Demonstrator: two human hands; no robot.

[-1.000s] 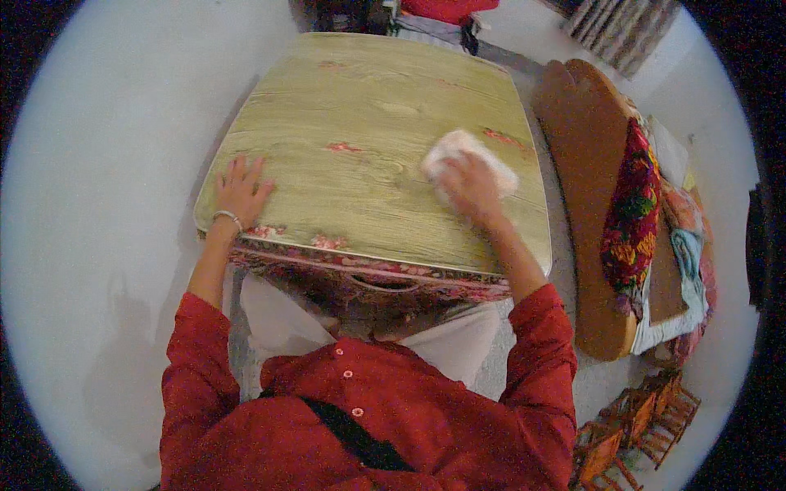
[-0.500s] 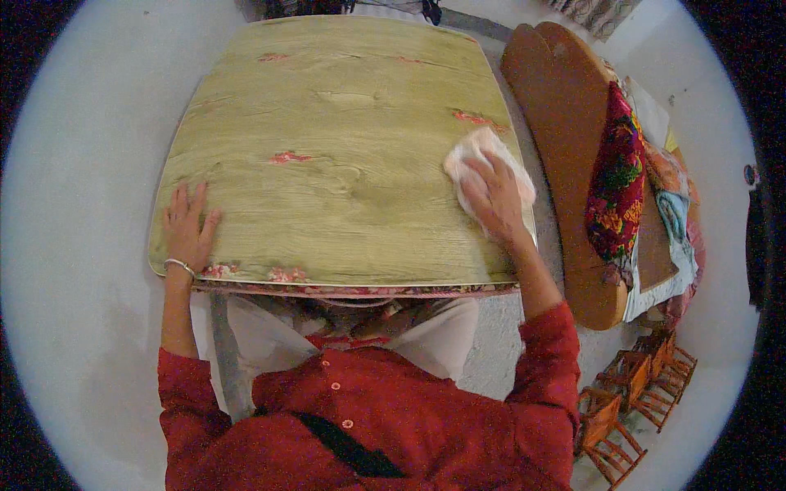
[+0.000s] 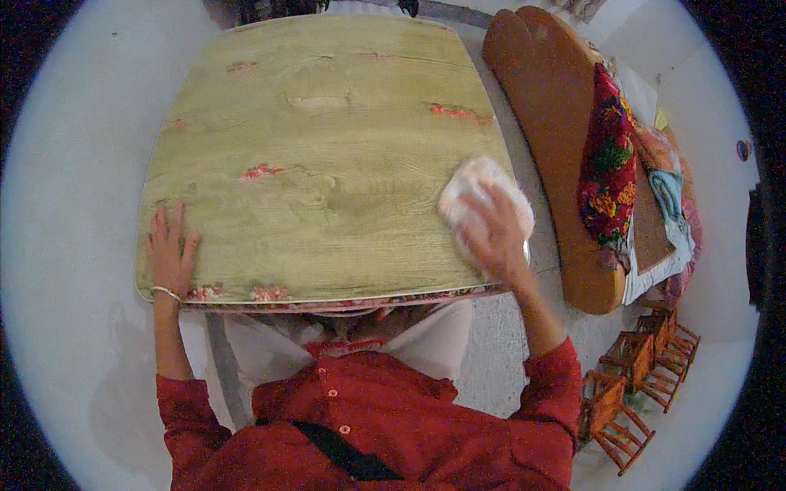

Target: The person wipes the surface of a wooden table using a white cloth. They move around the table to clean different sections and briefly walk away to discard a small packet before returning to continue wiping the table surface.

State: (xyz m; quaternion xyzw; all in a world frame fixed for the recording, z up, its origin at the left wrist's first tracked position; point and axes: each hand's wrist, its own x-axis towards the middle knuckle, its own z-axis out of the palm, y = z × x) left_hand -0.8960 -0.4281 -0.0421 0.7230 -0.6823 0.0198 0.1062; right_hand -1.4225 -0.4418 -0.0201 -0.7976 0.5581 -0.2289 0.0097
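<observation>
A pale, cream-pink cloth (image 3: 481, 174) is pressed to the right side of a table (image 3: 344, 237) whose top has a yellow-green wood-grain pattern with red flowers. My right hand (image 3: 496, 236) lies over the cloth, holding it against the surface near the right edge; its fingers are slightly blurred. At the table's near left corner, my left hand (image 3: 170, 254) rests flat with its fingers stretched out and nothing in it. A light bracelet (image 3: 166, 292) circles that wrist.
Right of the table stands a long brown seat or bed (image 3: 544, 106), bearing a red floral cloth (image 3: 607, 155) and other folded fabrics. Several small wooden chairs (image 3: 607, 405) line the lower right. A white wall (image 3: 74, 204) is at the left.
My right hand and the cloth have moved toward me along the table's right side. The whole view has shifted slightly; my left hand stays at the near left corner.
</observation>
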